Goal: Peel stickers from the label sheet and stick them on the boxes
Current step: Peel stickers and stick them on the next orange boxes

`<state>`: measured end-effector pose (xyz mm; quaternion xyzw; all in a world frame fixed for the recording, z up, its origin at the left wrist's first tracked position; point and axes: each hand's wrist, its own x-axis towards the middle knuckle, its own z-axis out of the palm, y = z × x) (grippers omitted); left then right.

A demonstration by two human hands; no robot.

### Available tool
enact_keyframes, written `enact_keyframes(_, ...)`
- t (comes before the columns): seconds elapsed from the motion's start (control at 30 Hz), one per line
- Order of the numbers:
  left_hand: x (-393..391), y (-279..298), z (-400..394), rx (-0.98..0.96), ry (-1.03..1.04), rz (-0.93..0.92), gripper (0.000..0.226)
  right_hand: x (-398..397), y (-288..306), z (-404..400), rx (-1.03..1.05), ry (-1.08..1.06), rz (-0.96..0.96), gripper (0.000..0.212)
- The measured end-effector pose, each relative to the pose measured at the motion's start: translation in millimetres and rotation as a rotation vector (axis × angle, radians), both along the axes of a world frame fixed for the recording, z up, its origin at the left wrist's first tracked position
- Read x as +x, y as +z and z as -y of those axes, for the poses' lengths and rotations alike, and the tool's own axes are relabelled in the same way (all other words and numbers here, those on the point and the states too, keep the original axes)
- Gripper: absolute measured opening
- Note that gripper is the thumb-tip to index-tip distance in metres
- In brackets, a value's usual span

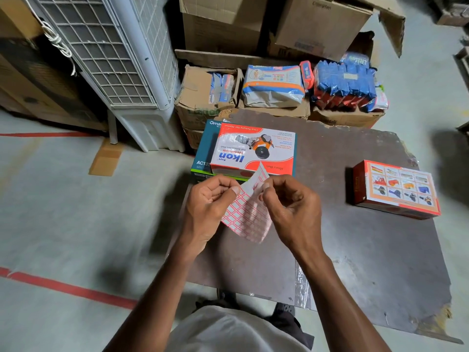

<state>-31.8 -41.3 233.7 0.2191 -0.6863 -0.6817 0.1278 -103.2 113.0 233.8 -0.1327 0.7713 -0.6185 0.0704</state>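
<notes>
Pinching the label sheet (247, 214) between them, the left hand (208, 209) grips its left edge with thumb and curled fingers while the right hand (291, 207) nips its upper part, above the board (355, 250) and just before the red-and-white box (253, 151).

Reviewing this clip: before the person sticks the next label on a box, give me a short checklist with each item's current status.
1. White label sheet with red-bordered stickers held up in both hands: ok.
2. Left hand grips the sheet's edge: ok.
3. Right hand pinches at the sheet's upper part: ok.
4. A sticker fully peeled free: cannot tell, motion blur.
5. Red and white Ikon tape dispenser box lies flat on the teal box, top exposed: ok.
6. Red box with product pictures lies on the dark board, apart to the right: ok.
</notes>
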Motion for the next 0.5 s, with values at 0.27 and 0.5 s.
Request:
enact_keyframes(0.27,3,-12,0,0.056,0.013,0.055,0.012,-2,-9,-2,-0.033,-0.051,0.188,0.011)
enact_keyframes(0.5,0,-15,0,0.005,-0.024,0.035,0.011,-1,-6,2,-0.098,-0.030,0.304,0.010)
